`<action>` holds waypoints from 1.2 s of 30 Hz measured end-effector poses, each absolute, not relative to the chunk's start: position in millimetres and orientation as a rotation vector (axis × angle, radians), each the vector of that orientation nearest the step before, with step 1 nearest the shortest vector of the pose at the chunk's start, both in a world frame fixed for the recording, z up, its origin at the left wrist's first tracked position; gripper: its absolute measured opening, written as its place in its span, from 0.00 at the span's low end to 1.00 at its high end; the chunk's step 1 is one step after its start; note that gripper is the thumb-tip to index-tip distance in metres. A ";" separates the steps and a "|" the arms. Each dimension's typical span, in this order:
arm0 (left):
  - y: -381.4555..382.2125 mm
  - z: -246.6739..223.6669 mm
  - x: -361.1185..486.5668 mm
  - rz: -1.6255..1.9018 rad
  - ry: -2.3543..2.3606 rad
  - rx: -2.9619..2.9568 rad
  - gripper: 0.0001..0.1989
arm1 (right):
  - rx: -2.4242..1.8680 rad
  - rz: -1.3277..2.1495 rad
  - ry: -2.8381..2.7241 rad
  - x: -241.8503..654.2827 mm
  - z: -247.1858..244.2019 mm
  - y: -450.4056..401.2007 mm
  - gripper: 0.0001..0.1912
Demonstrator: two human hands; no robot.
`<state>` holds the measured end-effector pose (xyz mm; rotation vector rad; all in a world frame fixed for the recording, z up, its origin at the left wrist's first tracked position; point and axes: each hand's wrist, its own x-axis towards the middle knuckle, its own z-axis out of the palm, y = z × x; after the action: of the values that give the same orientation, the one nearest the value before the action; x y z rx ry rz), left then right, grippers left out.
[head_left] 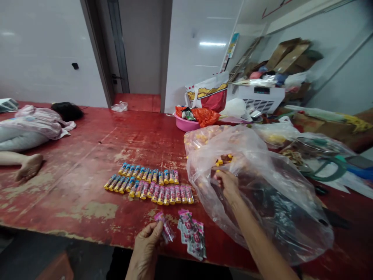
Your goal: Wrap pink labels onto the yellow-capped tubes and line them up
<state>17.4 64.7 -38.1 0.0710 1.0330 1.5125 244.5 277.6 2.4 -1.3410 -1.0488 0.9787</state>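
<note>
My left hand [149, 238], near the table's front edge, pinches a clear tube with a pink label [165, 227]. My right hand [227, 183] reaches into the mouth of a large clear plastic bag [279, 167]; its fingers are closed, and a small yellow thing shows at the fingertips. More yellow pieces [223, 159] lie inside the bag just beyond. Two rows of small tubes with yellow ends [160, 194] stretch across the red table, blue-labelled on the left and pink-labelled on the right. Beside my left hand rests a small pile of flat pink and grey packets [192, 235].
A person [35, 126] lies on the red surface [87, 155] at the far left. Behind the bag stand a pink basin [186, 123], a patterned carrier bag [211, 93] and a white appliance [260, 99]. Cluttered bags and a green-handled item [328, 173] are at the right.
</note>
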 end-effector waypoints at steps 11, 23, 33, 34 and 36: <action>61.3 -31.1 17.5 1.470 0.932 0.085 0.19 | -0.817 1.643 -1.063 172.0 -14.8 88.3 0.27; 49.5 -36.5 10.2 1.476 0.990 -0.016 0.21 | -0.720 1.476 -1.142 161.5 -32.0 68.4 0.14; 49.3 -37.0 14.2 1.511 0.995 0.017 0.20 | -0.762 1.200 -1.335 148.4 -43.6 55.9 0.10; 48.9 -36.8 15.5 1.512 0.994 0.035 0.20 | -0.755 1.190 -1.344 148.6 -46.6 55.2 0.11; 47.9 -35.7 18.1 1.509 1.003 0.064 0.20 | -0.767 1.118 -1.374 149.6 -53.4 54.5 0.11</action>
<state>18.1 47.9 -35.7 0.0639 1.0033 1.5085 149.6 54.5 -53.4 -0.7675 -1.3736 1.1177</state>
